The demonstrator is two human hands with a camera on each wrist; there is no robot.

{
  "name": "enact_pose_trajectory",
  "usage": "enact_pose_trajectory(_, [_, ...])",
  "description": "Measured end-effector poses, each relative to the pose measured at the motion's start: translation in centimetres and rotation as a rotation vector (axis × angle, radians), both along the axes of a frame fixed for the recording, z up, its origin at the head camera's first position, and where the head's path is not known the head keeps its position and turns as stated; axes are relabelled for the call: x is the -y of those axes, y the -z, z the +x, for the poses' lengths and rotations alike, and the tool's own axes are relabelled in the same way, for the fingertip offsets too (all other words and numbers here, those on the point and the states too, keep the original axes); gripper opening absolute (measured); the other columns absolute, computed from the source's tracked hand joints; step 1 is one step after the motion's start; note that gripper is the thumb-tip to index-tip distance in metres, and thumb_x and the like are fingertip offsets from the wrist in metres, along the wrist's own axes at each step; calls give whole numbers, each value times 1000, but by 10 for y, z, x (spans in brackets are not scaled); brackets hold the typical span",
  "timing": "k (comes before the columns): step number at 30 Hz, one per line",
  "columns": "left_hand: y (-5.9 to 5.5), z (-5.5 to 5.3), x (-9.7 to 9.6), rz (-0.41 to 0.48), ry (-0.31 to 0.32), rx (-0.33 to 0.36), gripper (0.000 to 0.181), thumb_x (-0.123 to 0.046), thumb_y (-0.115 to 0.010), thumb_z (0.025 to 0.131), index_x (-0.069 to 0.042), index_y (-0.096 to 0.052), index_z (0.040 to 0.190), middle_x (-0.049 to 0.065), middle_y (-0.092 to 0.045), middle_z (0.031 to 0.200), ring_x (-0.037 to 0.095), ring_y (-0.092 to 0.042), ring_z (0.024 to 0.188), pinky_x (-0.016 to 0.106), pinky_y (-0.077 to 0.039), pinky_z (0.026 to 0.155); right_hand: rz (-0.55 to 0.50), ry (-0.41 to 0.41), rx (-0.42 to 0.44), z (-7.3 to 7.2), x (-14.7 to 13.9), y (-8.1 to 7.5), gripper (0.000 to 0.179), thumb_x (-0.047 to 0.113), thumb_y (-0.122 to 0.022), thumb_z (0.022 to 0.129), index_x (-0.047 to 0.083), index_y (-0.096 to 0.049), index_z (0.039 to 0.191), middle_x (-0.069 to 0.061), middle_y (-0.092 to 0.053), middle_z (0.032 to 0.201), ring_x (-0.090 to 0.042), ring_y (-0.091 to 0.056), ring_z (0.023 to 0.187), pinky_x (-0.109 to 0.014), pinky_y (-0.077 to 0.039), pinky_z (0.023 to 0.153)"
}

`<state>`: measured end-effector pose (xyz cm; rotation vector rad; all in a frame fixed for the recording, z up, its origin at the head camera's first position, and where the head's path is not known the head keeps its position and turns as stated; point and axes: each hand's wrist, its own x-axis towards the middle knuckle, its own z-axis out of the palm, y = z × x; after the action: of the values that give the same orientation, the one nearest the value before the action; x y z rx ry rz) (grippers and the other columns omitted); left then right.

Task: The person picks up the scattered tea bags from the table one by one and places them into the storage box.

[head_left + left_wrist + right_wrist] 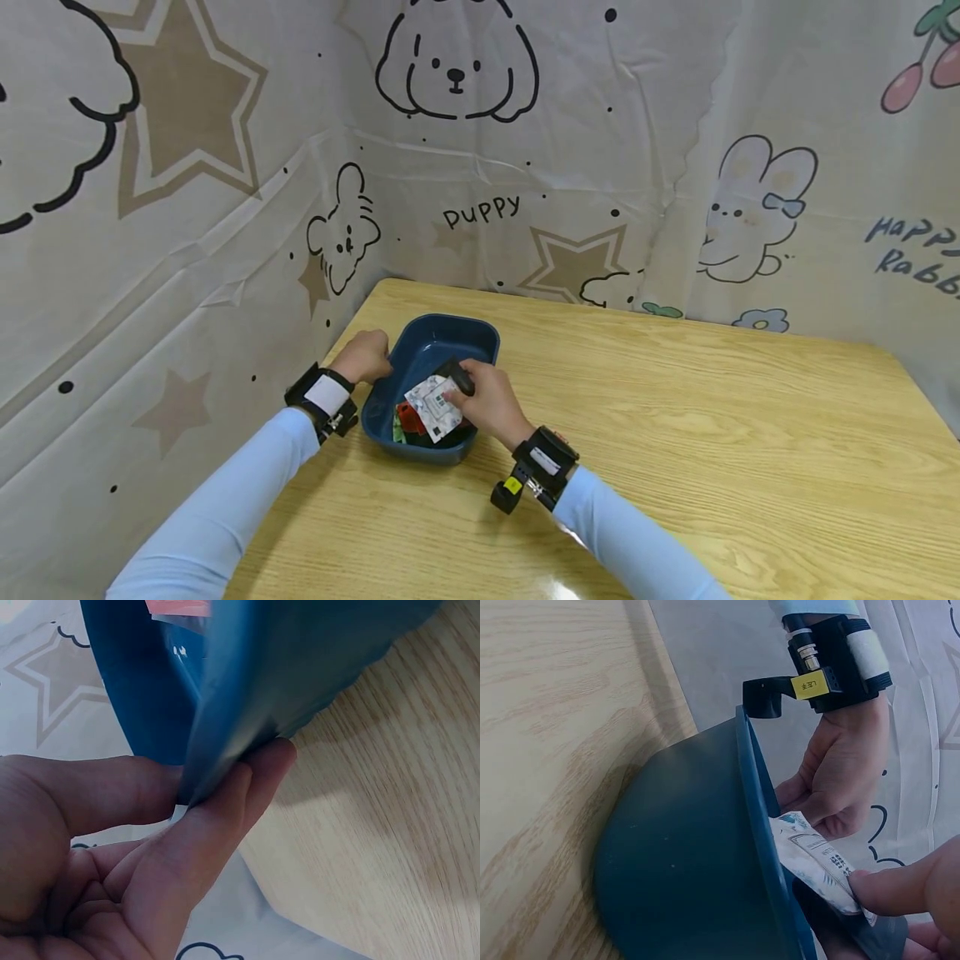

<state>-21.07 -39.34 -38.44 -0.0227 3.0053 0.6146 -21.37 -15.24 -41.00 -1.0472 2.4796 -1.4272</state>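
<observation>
A dark blue rectangular basin (483, 337) stands on the wooden table. My left hand (363, 357) pinches its left rim, the thumb inside the wall and fingers outside in the left wrist view. Over the basin's near right part, my right hand (497, 406) holds a white printed packet (433, 410) together with a black object (459, 377). The thumb presses on the packet in the right wrist view, with the black object (889, 937) behind it; its kind I cannot tell. Beneath lie a red packet (409, 418) and a green one (398, 427), partly covered.
The light wooden table (675, 425) extends to the right and toward me. A white cloth (480, 167) printed with cartoon animals and stars hangs behind the table and along its left side. Each wrist wears a black camera band (546, 462).
</observation>
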Motion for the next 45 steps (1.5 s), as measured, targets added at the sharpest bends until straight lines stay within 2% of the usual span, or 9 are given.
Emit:
enact_pose_trajectory(9, [-4, 3, -7, -26, -9, 21, 39, 7, -56, 67, -16, -32, 47, -9, -23, 46, 7, -18, 43, 22, -19, 43, 40, -38, -9, 2, 1, 2, 37, 4, -70, 86, -6, -60, 121, -11, -68, 87, -13, -58, 60, -23, -46, 52])
enact_pose_trajectory(12, [-5, 1, -7, -30, -9, 20, 39, 7, -57, 67, -16, -33, 47, -9, -23, 46, 7, -19, 43, 22, -20, 42, 42, -36, -12, 3, 1, 3, 37, 2, -68, 87, -5, -60, 122, -15, -69, 100, -21, -67, 78, -27, -52, 65])
enact_pose_trajectory(15, [-3, 0, -7, -28, -20, 34, 38, 7, -56, 68, -16, -33, 47, -9, -25, 45, 7, -21, 42, 22, -21, 42, 21, -56, 15, 4, 0, 4, 36, -1, -65, 88, -4, -59, 123, -18, -67, 111, -27, -67, 97, -30, -53, 80])
enact_pose_trajectory(19, [-1, -1, -8, -24, -32, 60, 38, 7, -56, 70, -15, -34, 48, -8, -26, 46, 7, -22, 42, 22, -21, 42, -11, -71, 55, 4, -2, 5, 36, -2, -62, 89, -5, -58, 124, -21, -65, 117, -29, -65, 106, -31, -52, 87])
enact_pose_trajectory(24, [0, -2, -7, -28, -30, 63, 39, 7, -57, 71, -15, -35, 48, -8, -26, 46, 7, -22, 42, 22, -21, 42, -26, -53, 56, 4, -5, 4, 35, -1, -62, 89, -5, -59, 124, -21, -63, 121, -28, -62, 111, -32, -50, 90])
enact_pose_trajectory(28, [0, -3, -5, -39, -19, 45, 38, 6, -57, 69, -15, -34, 47, -8, -26, 46, 7, -22, 42, 22, -21, 42, -42, -50, 68, 4, -7, 4, 36, 1, -62, 90, -4, -59, 125, -21, -63, 122, -30, -62, 111, -32, -50, 90])
enact_pose_trajectory(36, [-1, -2, -1, -30, -29, 76, 38, 7, -54, 71, -15, -35, 47, -7, -28, 45, 8, -24, 41, 22, -23, 42, -40, -25, 62, 2, -8, 4, 35, 3, -62, 90, -3, -60, 124, -19, -64, 121, -29, -63, 110, -33, -51, 89])
enact_pose_trajectory(41, [1, -1, 2, -18, -14, 58, 37, 6, -53, 70, -16, -34, 46, -8, -29, 44, 8, -27, 39, 22, -25, 42, -50, -24, 78, 0, -12, 3, 35, 2, -61, 90, -3, -60, 124, -20, -63, 121, -31, -63, 109, -35, -51, 89])
enact_pose_trajectory(45, [3, 0, 10, 8, -4, 81, 42, 0, -57, 80, -15, -36, 46, -7, -34, 42, 8, -38, 38, 22, -31, 42, -62, -24, 80, 0, -15, 3, 35, 2, -60, 90, -4, -60, 124, -21, -63, 121, -32, -63, 109, -34, -51, 89])
